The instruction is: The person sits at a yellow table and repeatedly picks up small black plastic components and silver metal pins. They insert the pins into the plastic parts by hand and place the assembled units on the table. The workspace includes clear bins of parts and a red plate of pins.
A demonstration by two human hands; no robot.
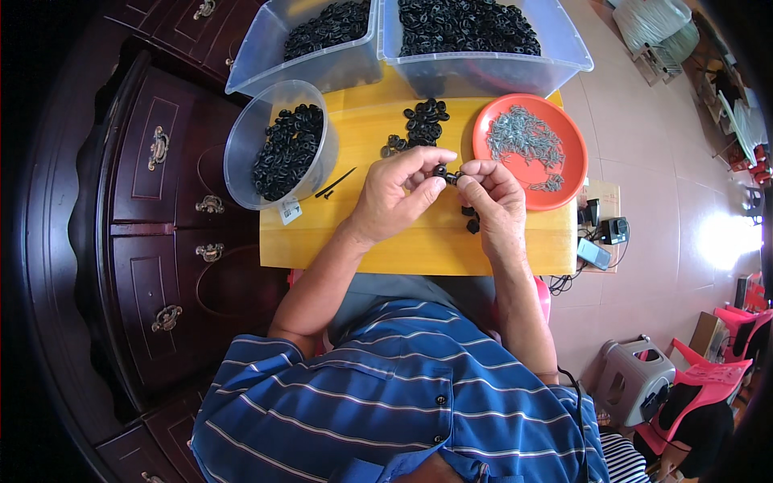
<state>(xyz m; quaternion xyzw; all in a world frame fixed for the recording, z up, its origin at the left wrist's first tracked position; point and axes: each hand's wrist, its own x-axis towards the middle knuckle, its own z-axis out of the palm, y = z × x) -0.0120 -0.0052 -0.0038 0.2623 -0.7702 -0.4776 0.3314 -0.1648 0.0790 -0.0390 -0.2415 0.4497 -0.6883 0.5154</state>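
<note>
Above the yellow table (pixel 314 245), my left hand (pixel 394 193) pinches a small black ring-shaped piece (pixel 440 171) between thumb and fingers. My right hand (pixel 497 201) is closed beside it, thumb and forefinger gripping a black piece (pixel 453 178) that meets the left one. Whether the two are joined I cannot tell. More black pieces (pixel 472 224) show just under my right hand, partly hidden by it. A loose pile of black oval rings (pixel 427 121) lies on the table beyond my hands.
A round clear tub (pixel 235 165) of black rings stands at left; two large clear bins (pixel 338 76) (pixel 451 79) hold more at the back. An orange-red plate (pixel 576 173) carries small silver metal pieces. Thin black sticks (pixel 336 182) lie by the tub. Devices with cables (pixel 594 254) sit at right.
</note>
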